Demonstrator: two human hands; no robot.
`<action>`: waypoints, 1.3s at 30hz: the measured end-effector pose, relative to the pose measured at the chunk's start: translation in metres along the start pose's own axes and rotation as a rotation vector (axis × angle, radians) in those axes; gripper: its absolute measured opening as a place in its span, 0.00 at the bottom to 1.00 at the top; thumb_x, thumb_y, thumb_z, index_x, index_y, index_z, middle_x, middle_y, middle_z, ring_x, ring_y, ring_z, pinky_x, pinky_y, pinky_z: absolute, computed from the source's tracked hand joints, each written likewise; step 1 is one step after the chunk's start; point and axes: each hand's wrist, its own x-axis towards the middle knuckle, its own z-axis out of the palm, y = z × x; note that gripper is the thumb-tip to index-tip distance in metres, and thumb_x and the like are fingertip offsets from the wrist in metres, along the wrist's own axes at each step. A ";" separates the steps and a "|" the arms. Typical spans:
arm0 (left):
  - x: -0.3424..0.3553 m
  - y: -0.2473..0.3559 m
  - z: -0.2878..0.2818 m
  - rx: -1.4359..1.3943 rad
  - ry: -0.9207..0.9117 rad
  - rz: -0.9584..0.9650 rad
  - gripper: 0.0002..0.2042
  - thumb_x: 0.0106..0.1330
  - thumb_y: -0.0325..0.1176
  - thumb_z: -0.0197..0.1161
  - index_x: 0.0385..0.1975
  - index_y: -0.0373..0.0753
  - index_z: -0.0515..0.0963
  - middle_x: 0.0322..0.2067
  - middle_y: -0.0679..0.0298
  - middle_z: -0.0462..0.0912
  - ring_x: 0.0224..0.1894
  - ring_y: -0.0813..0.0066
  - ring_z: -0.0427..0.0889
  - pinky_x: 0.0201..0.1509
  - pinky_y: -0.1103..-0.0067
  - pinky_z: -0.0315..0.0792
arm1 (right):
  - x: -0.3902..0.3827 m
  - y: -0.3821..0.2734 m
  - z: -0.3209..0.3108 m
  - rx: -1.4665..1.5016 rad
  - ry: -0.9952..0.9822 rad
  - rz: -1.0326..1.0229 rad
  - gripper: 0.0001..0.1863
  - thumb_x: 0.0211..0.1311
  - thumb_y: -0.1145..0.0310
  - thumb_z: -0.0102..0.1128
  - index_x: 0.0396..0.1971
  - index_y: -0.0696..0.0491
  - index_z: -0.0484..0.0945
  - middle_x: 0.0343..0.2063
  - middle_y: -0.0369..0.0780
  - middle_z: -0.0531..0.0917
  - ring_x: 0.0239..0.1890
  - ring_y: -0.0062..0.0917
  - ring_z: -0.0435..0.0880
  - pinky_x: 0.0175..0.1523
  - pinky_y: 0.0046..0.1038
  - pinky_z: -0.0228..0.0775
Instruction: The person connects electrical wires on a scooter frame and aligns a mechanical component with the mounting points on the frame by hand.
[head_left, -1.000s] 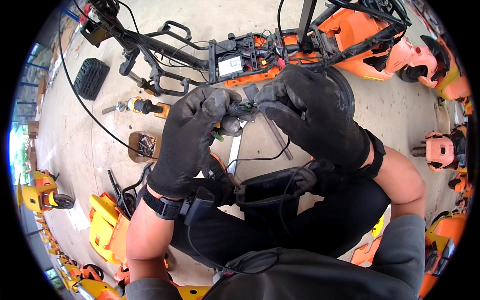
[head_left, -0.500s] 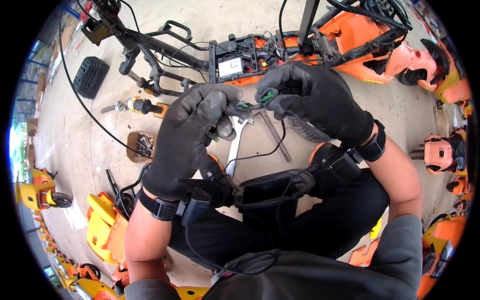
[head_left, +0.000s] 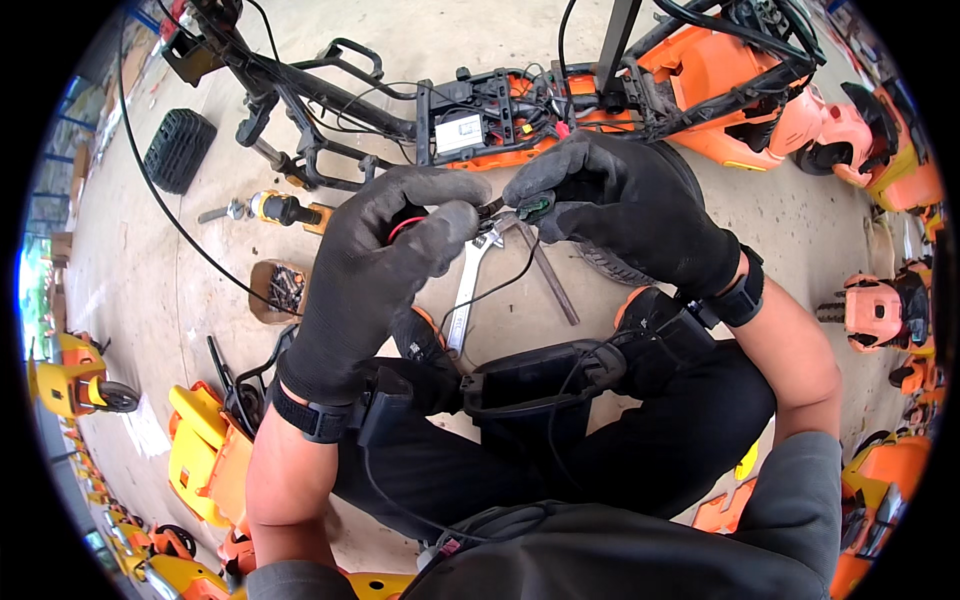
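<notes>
My left hand (head_left: 375, 250), in a black work glove, pinches a small dark piece of wiring (head_left: 491, 209) between thumb and fingers. A red wire (head_left: 404, 226) shows at its palm. Close beside it, my gloved right hand (head_left: 635, 195) is closed on a green connector (head_left: 535, 209), partly covered by the fingers. A thin black cable (head_left: 505, 287) hangs from under the right hand and curves toward the floor. The fingertips of both hands nearly meet, so how the two pieces join is hidden.
Ahead lies a stripped scooter frame (head_left: 400, 128) with exposed wiring. Below my hands are an adjustable wrench (head_left: 466, 290) and a metal bar (head_left: 548, 270). A black bin (head_left: 535, 385) stands between my legs. To the left are a power tool (head_left: 280, 209) and a box of bolts (head_left: 282, 288).
My left fingers have shifted grip, and a red wire now shows at the palm. The right hand has turned slightly, covering more of the green connector.
</notes>
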 end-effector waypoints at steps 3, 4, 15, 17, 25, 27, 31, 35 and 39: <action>0.000 0.000 0.001 0.197 -0.022 0.147 0.14 0.62 0.31 0.67 0.46 0.33 0.80 0.38 0.64 0.82 0.38 0.81 0.78 0.42 0.82 0.73 | -0.001 0.002 0.001 0.011 0.003 0.003 0.15 0.60 0.80 0.62 0.48 0.57 0.78 0.41 0.36 0.83 0.44 0.17 0.80 0.51 0.24 0.75; 0.000 -0.001 0.001 0.296 -0.031 0.210 0.14 0.60 0.29 0.68 0.45 0.34 0.81 0.39 0.64 0.82 0.40 0.80 0.79 0.44 0.81 0.73 | -0.002 0.001 0.002 -0.002 0.007 0.000 0.16 0.60 0.79 0.62 0.48 0.57 0.78 0.41 0.36 0.83 0.44 0.17 0.80 0.51 0.23 0.75; 0.002 -0.003 0.013 0.664 0.013 0.588 0.11 0.52 0.23 0.72 0.35 0.35 0.80 0.37 0.59 0.81 0.41 0.69 0.80 0.42 0.76 0.73 | -0.006 -0.009 0.012 -0.111 0.028 0.073 0.14 0.62 0.76 0.64 0.47 0.56 0.79 0.36 0.36 0.85 0.37 0.15 0.80 0.43 0.21 0.75; 0.002 -0.003 0.014 0.690 0.015 0.603 0.11 0.52 0.23 0.71 0.35 0.35 0.80 0.37 0.58 0.81 0.41 0.67 0.79 0.43 0.75 0.73 | -0.007 -0.009 0.013 -0.134 0.031 0.058 0.13 0.62 0.76 0.64 0.47 0.56 0.79 0.36 0.36 0.85 0.36 0.15 0.80 0.41 0.21 0.75; 0.003 -0.004 0.016 0.861 0.066 0.768 0.09 0.54 0.25 0.67 0.34 0.36 0.78 0.38 0.57 0.80 0.40 0.60 0.76 0.44 0.71 0.71 | -0.005 -0.015 0.017 -0.511 0.036 -0.215 0.11 0.61 0.74 0.63 0.43 0.57 0.77 0.32 0.42 0.82 0.33 0.28 0.81 0.41 0.29 0.74; 0.002 -0.004 0.018 0.854 0.073 0.771 0.09 0.55 0.26 0.66 0.35 0.35 0.78 0.38 0.57 0.80 0.40 0.61 0.76 0.44 0.71 0.71 | -0.005 -0.019 0.016 -0.561 0.016 -0.206 0.11 0.61 0.74 0.63 0.42 0.57 0.77 0.31 0.43 0.82 0.33 0.30 0.81 0.40 0.30 0.73; 0.002 -0.008 0.017 0.850 0.068 0.777 0.09 0.56 0.26 0.64 0.36 0.34 0.77 0.38 0.55 0.79 0.40 0.61 0.76 0.44 0.71 0.71 | -0.008 -0.017 0.017 -0.459 0.020 -0.159 0.10 0.61 0.73 0.63 0.42 0.57 0.77 0.30 0.42 0.82 0.32 0.28 0.80 0.39 0.29 0.73; 0.002 -0.010 0.019 0.802 0.073 0.799 0.09 0.55 0.22 0.64 0.35 0.34 0.75 0.37 0.55 0.78 0.38 0.60 0.76 0.45 0.70 0.70 | -0.010 -0.029 0.014 -0.322 -0.027 0.137 0.10 0.62 0.73 0.63 0.42 0.58 0.77 0.30 0.42 0.82 0.31 0.24 0.80 0.39 0.28 0.73; 0.000 -0.009 0.013 0.476 0.101 0.608 0.07 0.60 0.22 0.63 0.37 0.34 0.75 0.38 0.57 0.79 0.38 0.67 0.79 0.44 0.76 0.72 | -0.015 -0.017 0.001 -0.348 -0.006 0.027 0.10 0.62 0.72 0.62 0.42 0.58 0.77 0.31 0.40 0.83 0.31 0.20 0.79 0.38 0.26 0.73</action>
